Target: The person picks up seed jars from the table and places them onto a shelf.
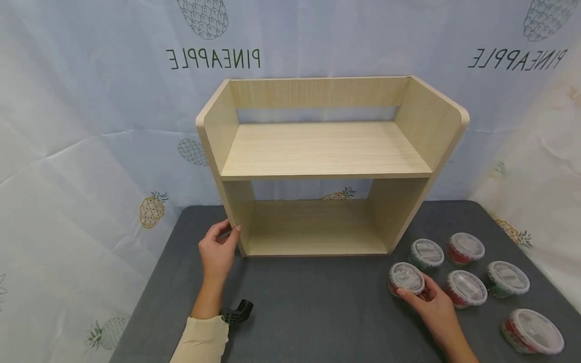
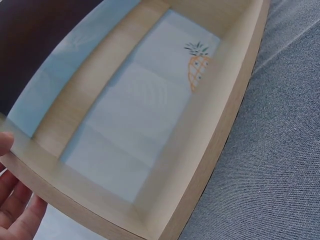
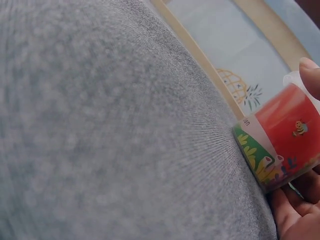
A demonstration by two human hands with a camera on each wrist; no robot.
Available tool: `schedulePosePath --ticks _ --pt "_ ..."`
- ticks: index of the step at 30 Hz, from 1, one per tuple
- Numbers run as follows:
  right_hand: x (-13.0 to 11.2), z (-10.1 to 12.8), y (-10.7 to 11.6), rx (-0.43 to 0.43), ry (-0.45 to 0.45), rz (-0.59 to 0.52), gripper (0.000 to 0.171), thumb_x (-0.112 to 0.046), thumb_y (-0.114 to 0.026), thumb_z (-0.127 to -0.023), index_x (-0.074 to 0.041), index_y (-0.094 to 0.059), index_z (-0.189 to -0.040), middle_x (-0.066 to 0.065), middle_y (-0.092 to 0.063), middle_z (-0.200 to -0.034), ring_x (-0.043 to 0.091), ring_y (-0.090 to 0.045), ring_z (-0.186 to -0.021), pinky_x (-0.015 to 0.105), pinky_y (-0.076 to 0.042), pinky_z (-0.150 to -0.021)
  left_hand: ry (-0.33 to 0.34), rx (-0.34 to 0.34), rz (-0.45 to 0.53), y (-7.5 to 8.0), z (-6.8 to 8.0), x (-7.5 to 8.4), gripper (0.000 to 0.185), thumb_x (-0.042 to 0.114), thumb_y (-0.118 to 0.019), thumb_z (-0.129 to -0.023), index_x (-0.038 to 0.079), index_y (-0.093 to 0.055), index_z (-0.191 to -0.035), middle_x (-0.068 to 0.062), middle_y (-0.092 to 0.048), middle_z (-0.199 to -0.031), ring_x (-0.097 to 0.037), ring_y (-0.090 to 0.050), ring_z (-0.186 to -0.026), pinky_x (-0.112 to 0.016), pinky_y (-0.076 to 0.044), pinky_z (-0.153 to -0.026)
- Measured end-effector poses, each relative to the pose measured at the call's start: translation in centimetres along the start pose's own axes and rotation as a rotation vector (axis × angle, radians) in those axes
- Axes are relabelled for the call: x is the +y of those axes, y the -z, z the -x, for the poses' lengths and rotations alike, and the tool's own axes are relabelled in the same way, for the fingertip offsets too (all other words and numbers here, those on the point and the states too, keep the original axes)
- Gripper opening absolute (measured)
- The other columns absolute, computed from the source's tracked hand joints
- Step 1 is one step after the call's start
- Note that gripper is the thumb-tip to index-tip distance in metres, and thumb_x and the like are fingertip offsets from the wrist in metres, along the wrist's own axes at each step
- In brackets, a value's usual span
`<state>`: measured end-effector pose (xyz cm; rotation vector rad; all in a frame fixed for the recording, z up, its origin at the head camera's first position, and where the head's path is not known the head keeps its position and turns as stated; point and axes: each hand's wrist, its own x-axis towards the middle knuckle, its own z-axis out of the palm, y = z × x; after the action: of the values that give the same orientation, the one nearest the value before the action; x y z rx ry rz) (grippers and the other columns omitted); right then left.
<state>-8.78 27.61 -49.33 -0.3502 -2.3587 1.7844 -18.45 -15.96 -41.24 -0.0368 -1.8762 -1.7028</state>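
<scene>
Both hands' (image 1: 218, 256) (image 1: 438, 310) fingers (image 2: 31, 216) (image 3: 286, 214) grip — shelf (image 1: 327, 151) left, tub (image 1: 406, 278) right.

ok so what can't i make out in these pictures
Left wrist view: much of the left hand, cut off by the left edge.
Right wrist view: part of the held tub, cut off by the right edge.
Head view: right forearm, cut off by the bottom edge.

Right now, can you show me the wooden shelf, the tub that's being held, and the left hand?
Wooden shelf (image 1: 326, 150): head view, on its bare upper board.
Held tub (image 3: 287, 130): right wrist view, on its red label.
Left hand (image 1: 218, 254): head view, on the middle of the hand.
</scene>
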Motion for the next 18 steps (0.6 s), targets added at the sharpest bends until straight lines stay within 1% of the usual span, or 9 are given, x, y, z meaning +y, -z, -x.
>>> schedulePosePath --ticks 4,7,10,14,18 --pt "0.0 0.1 0.0 0.004 -0.014 0.021 0.071 -0.015 -0.074 -0.088 0.007 -0.038 -0.145 -0.036 -0.054 -0.103 -0.019 -0.054 -0.098 0.004 -0.049 -0.078 0.006 -0.003 -0.013 0.0 0.0 0.1 0.025 -0.005 -0.072 -0.084 -0.014 -0.068 -0.107 -0.026 -0.067 -0.104 -0.001 -0.064 -0.092 -0.014 -0.056 -0.078" --pt "0.0 0.1 0.0 0.024 -0.020 0.063 0.068 -0.019 -0.074 -0.089 0.004 -0.041 -0.144 -0.036 -0.054 -0.101 -0.019 -0.054 -0.096 0.004 -0.048 -0.076 0.007 -0.010 -0.026 0.0 0.0 0.1 0.025 -0.004 -0.072 -0.085 -0.014 -0.068 -0.107 -0.026 -0.067 -0.105 -0.001 -0.064 -0.093 -0.014 -0.056 -0.078" --pt "-0.3 0.1 -0.3 0.049 -0.006 0.099 0.065 -0.021 -0.074 -0.089 0.002 -0.045 -0.142 -0.035 -0.056 -0.099 -0.018 -0.054 -0.094 0.005 -0.048 -0.075 0.003 -0.013 -0.028 -0.1 0.0 0.1 0.025 -0.003 -0.072 -0.085 -0.014 -0.068 -0.107 -0.026 -0.067 -0.105 0.000 -0.064 -0.093 -0.015 -0.056 -0.079" --pt "-1.1 -0.4 -1.5 0.055 0.051 0.081 0.062 -0.016 -0.075 -0.088 0.003 -0.047 -0.140 -0.033 -0.057 -0.098 -0.016 -0.056 -0.093 0.005 -0.048 -0.075 0.004 -0.009 -0.028 -0.1 0.0 0.2 0.026 -0.003 -0.073 -0.085 -0.013 -0.069 -0.108 -0.026 -0.067 -0.104 0.000 -0.064 -0.093 -0.015 -0.056 -0.079" --pt "-2.3 -1.7 -3.3 0.032 0.088 0.035 0.061 -0.016 -0.075 -0.088 0.001 -0.048 -0.140 -0.029 -0.058 -0.102 -0.015 -0.057 -0.096 0.006 -0.050 -0.077 0.001 -0.005 -0.039 0.1 0.1 0.2 0.026 -0.003 -0.072 -0.085 -0.013 -0.068 -0.108 -0.026 -0.066 -0.104 0.001 -0.063 -0.093 -0.012 -0.055 -0.078"
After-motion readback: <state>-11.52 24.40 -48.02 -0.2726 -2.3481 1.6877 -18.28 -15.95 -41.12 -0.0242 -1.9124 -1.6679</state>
